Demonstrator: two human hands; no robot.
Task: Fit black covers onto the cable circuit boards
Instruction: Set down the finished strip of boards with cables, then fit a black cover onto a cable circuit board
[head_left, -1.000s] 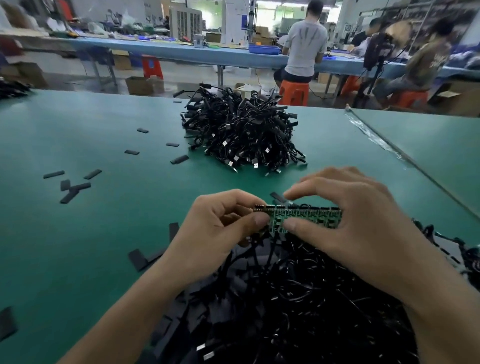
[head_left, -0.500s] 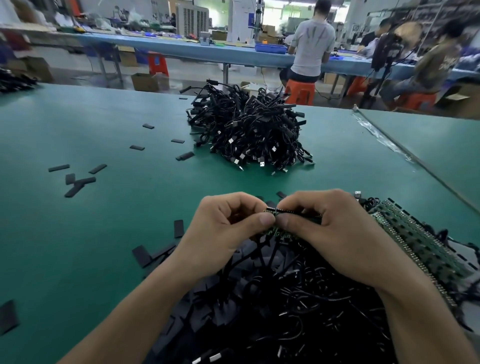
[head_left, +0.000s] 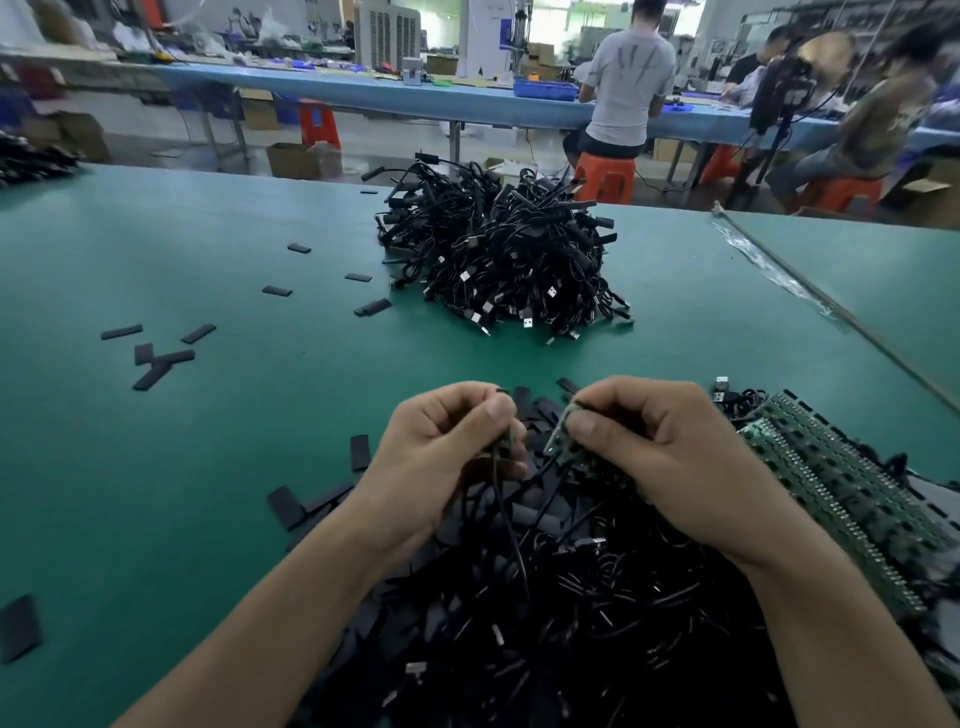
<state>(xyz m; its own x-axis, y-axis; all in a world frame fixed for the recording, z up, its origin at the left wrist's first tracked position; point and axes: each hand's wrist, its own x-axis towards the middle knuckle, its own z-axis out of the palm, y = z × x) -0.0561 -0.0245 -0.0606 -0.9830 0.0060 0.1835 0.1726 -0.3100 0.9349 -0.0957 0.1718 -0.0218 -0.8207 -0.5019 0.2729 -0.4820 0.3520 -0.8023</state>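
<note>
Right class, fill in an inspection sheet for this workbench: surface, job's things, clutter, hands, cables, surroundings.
Surface: green table, seam strip on the right.
Job's things: small circuit board; board panel at right; black covers heaped below the hands.
Clutter: stray covers scattered at left.
Hands: left hand grips a black cable; right hand pinches the circuit board.
Cables: near tangle; far pile.
Surroundings: seated workers, orange stools, blue bench.

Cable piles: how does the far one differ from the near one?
The far pile is a tall heap; the near pile spreads low. The far pile shows many silver plugs; the near pile is mixed with flat black covers. Both are black cables on the green table.
</note>
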